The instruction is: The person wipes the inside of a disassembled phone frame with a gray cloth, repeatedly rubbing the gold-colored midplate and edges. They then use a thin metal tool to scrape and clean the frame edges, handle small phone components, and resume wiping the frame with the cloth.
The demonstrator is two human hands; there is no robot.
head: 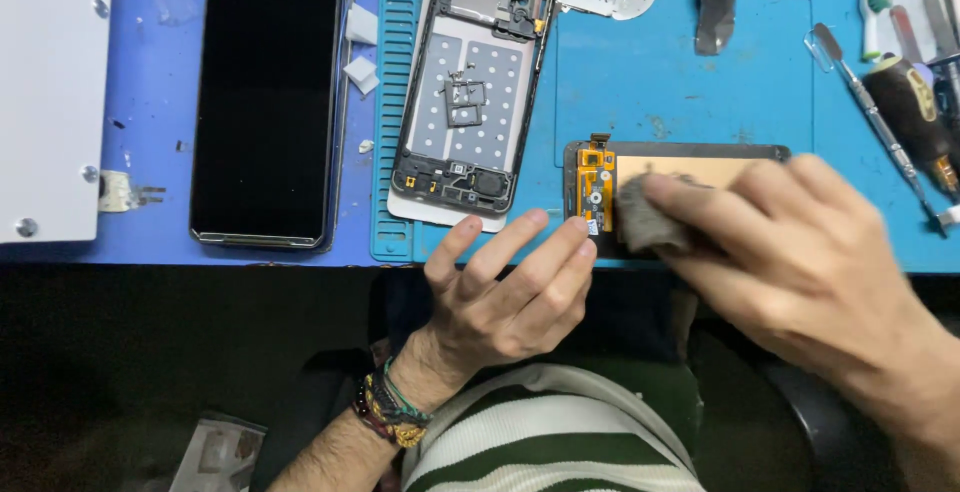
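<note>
Hands two: right hand (800,252) pinching one grey cloth (648,220) on one display panel (690,167), left hand (515,287) spread.

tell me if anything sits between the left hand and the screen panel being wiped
Nothing visible does. The left hand has its fingertips right at the near left edge of the screen panel, while the right hand presses a grey cloth on it.

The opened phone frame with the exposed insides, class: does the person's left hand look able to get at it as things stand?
Probably yes. The left hand lies open at the mat's near edge, holding nothing, its fingertips close below the opened phone frame. Nothing lies between them; the right hand presses a grey cloth on the screen panel off to the side.
</note>
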